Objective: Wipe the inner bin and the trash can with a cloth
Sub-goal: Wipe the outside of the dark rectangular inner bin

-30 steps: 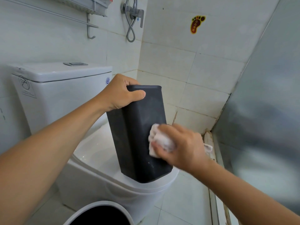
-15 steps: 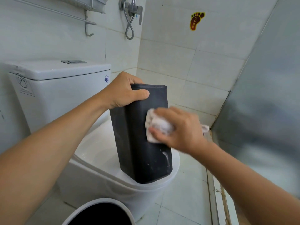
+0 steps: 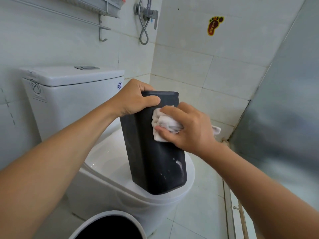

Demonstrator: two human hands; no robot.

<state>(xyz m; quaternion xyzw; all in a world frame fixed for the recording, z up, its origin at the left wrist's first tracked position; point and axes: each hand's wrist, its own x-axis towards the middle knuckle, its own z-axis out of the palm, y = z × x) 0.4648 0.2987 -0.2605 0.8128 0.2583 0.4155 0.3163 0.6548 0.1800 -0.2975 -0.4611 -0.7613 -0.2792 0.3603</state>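
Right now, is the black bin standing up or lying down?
Standing up, leaning a little. The black bin rests its lower end on the closed toilet lid, while the left hand grips its top.

Both forearms bare — no sleeves; left hand (image 3: 133,99), right hand (image 3: 188,130) ungloved.

One head-worn wide-angle cam, looking forward and down into a bathroom corner.

It sits pretty close: both forearms run in from the bottom corners, and the left hand (image 3: 133,99) and right hand (image 3: 188,128) meet near mid-frame on the dark inner bin (image 3: 155,161) standing on the closed toilet (image 3: 107,163). The view faces the tiled wall corner, tank on the left, a frosted panel (image 3: 284,109) on the right. Straight lines bow near the edges. The trash can (image 3: 96,219) rim is cut off by the bottom edge.
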